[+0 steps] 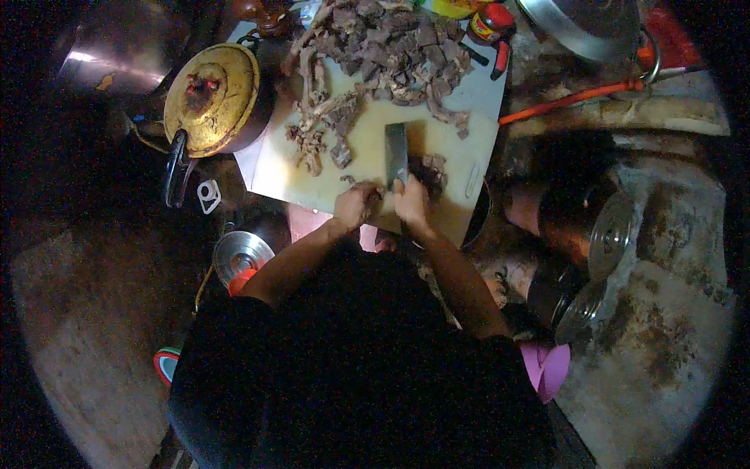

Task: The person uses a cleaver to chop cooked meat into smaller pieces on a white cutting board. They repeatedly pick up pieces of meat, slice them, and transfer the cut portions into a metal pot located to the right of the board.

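Observation:
My right hand (413, 204) is closed around the handle of a cleaver (396, 146), its broad blade pointing away from me over a pale cutting board (375, 135). Left of it, my left hand (354, 205) rests at the board's near edge with curled fingers; whether they hold a small piece is too blurred to tell. Cut brown meat (431, 169) lies just right of the blade. A meat scrap (347, 178) sits by my left hand. Farther off is a large heap of cooked-looking meat pieces (392, 53), with bony pieces (328, 114) spread along its left side.
A yellowed lidded pot (214, 99) with a dark handle stands left of the board. A red-lidded jar (492, 24) and a red-and-black handle (500, 60) lie at the far right corner. A metal lid (241, 257) is low left; glass lids (610, 234) lean at right.

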`<state>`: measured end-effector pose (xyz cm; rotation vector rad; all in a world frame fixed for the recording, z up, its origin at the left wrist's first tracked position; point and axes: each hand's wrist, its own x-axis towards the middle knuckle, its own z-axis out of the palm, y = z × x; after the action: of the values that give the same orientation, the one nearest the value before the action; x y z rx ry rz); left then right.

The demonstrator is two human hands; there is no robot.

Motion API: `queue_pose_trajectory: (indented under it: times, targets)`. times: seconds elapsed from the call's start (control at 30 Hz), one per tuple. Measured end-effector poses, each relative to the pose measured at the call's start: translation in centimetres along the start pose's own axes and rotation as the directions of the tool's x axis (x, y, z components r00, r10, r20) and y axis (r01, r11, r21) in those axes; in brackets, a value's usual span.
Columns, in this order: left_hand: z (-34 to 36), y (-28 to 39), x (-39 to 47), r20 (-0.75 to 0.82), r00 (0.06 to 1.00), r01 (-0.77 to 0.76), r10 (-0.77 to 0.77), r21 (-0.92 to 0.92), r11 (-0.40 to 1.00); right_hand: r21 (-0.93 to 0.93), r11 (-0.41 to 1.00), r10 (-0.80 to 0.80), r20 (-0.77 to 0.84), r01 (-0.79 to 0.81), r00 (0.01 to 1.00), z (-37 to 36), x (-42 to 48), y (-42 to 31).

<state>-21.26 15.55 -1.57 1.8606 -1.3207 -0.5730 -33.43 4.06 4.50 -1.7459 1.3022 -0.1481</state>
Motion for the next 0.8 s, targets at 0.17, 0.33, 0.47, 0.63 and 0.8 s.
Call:
queue_pose_trajectory:
  times: [0.17,0.33,0.47,0.63,0.8]
  targets:
    - [-3.4,-0.1,2.3,-0.186,0.950,0.260,-0.249,0.032,0.965,0.122,0.981,-0.159,0.085,0.149,0.984,1.0,-0.7,10.7]
    - [-5.9,-3.9,4.5,-0.009,0.964,0.242,-0.267,0.454,0.858,-0.362,0.929,0.095,0.430,0.075,0.898,-1.1,-4.5,5.9]
    - [-4.3,-4.1,5.4,-0.067,0.973,0.230,-0.221,0.178,0.957,-0.342,0.927,-0.076,0.231,0.154,0.970,-0.9,-3.2,11.5]
    - [-0.8,0.5,3.2,0.049,0.980,-0.200,0.194,0.209,0.957,-0.286,0.958,0.007,0.107,0.024,0.994,-5.7,-2.8,9.5]
    - [0.3,2.1,0.5,0.027,0.987,-0.160,0.158,0.245,0.956,-0.329,0.944,0.049,0.150,0.004,0.987,-6.0,-3.3,8.9]
